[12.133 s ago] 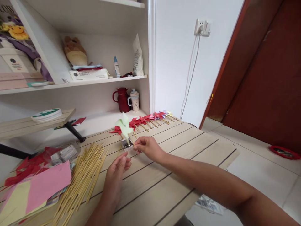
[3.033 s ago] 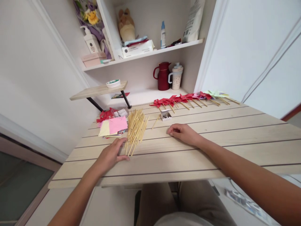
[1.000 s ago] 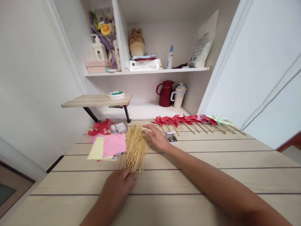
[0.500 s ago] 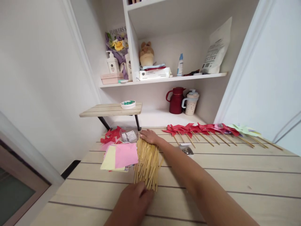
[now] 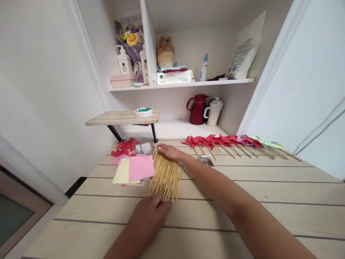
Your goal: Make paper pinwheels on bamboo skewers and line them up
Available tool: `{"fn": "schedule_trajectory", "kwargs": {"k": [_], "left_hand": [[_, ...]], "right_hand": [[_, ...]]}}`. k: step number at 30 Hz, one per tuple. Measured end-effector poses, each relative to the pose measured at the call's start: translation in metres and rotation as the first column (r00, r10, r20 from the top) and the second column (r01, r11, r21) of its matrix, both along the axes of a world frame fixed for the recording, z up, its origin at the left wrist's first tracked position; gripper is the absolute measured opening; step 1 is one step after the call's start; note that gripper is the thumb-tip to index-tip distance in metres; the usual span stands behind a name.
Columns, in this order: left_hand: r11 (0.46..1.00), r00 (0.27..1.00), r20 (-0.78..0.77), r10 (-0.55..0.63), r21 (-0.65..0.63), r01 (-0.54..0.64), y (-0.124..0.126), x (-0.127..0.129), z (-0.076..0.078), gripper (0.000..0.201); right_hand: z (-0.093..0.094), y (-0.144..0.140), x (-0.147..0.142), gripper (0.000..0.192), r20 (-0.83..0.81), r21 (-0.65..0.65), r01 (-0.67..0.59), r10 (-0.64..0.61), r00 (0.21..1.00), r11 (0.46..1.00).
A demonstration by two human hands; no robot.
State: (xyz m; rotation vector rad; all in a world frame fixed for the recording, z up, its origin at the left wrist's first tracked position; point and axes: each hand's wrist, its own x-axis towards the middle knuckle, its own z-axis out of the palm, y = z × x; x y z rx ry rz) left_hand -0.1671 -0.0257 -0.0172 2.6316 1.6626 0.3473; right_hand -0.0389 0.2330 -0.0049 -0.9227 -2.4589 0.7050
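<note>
Sticks: heap on table; left hand open at near ends, right hand open at far ends.

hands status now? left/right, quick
Left hand: open, fingers resting on the near end of the bundle of sticks, gripping nothing.
Right hand: open, laid against the far end of the same bundle, gripping nothing.

"FLOWERS" can be read in capitals on the bouquet wrap on the shelf. Print on the white box and pouch is too small to read.
</note>
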Motion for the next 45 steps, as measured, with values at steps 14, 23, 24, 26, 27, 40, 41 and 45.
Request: {"fn": "schedule_trajectory", "kwargs": {"k": [14, 23, 24, 26, 27, 40, 41, 45], "left_hand": [[0.996, 0.993, -0.117, 0.033, 0.083, -0.023, 0.002, 0.002, 0.003, 0.030], [0.997, 0.990, -0.141, 0.025, 0.072, -0.015, 0.002, 0.001, 0.003, 0.030], [0.998, 0.989, -0.143, 0.025, 0.068, -0.015, 0.002, 0.001, 0.002, 0.030], [0.998, 0.988, -0.151, 0.024, 0.059, -0.015, 0.002, 0.001, 0.002, 0.030], [0.998, 0.988, -0.154, 0.026, 0.056, -0.017, 0.003, 0.001, 0.002, 0.030], [0.988, 0.992, -0.127, 0.010, 0.155, 0.010, 0.002, -0.001, -0.004, 0.030], [0.987, 0.992, -0.126, 0.008, 0.158, 0.012, 0.003, -0.001, -0.005, 0.030], [0.990, 0.988, -0.149, 0.032, 0.141, -0.010, 0.003, 0.000, -0.003, 0.029]], "right_hand": [[0.013, -0.019, -0.014, 0.065, 0.055, 0.081, 0.189, -0.194, 0.979, 0.979], [0.012, -0.014, -0.003, 0.075, 0.202, 0.097, 0.382, -0.394, 0.897, 0.919], [0.013, -0.014, -0.002, 0.070, 0.214, 0.114, 0.385, -0.401, 0.891, 0.916], [0.017, -0.015, 0.001, 0.059, 0.222, 0.155, 0.400, -0.426, 0.877, 0.903], [0.019, -0.016, 0.003, 0.053, 0.219, 0.176, 0.411, -0.442, 0.870, 0.895], [0.025, -0.004, 0.018, 0.037, 0.182, 0.213, 0.328, -0.367, 0.912, 0.920], [0.025, -0.004, 0.016, 0.035, 0.185, 0.218, 0.289, -0.330, 0.926, 0.932], [0.024, -0.011, 0.000, 0.038, 0.186, 0.239, 0.086, -0.133, 0.974, 0.967]]}}
